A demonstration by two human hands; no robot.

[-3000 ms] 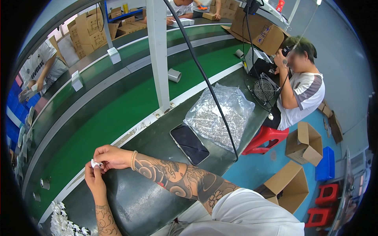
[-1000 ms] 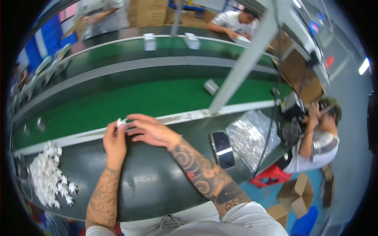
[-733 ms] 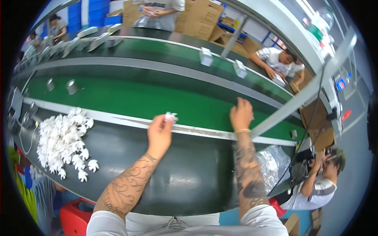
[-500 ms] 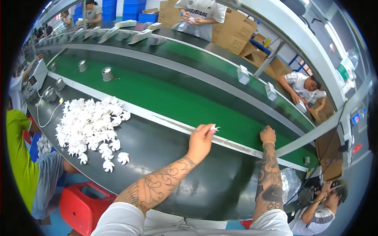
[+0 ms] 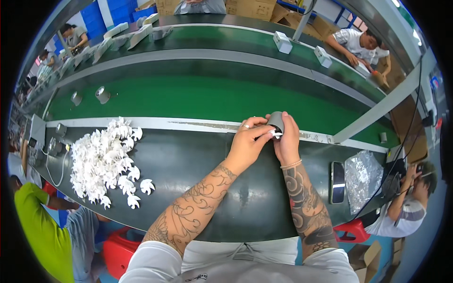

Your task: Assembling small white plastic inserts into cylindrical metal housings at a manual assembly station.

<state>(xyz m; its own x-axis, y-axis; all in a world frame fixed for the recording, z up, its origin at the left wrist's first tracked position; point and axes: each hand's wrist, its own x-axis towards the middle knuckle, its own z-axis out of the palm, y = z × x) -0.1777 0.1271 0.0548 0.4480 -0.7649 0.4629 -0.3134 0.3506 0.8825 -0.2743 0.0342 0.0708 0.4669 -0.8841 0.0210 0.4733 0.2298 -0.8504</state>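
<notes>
My right hand (image 5: 289, 145) is wrapped round a grey cylindrical housing (image 5: 275, 119), tilted with its open end toward me. At that opening, my left hand (image 5: 247, 144) pinches a small white bladed plastic piece (image 5: 276, 134), perhaps a fan impeller. The two hands meet over the pale near rail of the belt. Fingers hide part of the white piece, so how far it sits inside the housing I cannot tell. A heap of similar white bladed pieces (image 5: 101, 162) lies on the dark table to the left, with a few loose ones beside it.
Beyond the rail runs a green conveyor belt (image 5: 188, 99) carrying grey housings (image 5: 102, 95). A phone (image 5: 337, 182) and a clear plastic bag (image 5: 363, 179) lie at the right. A slanted metal post (image 5: 373, 101) rises there. Co-workers sit at both sides and across the belts.
My right hand has come back from over the belt with a grey housing in it. My left hand has brought the white piece to the housing. The view has shifted.
</notes>
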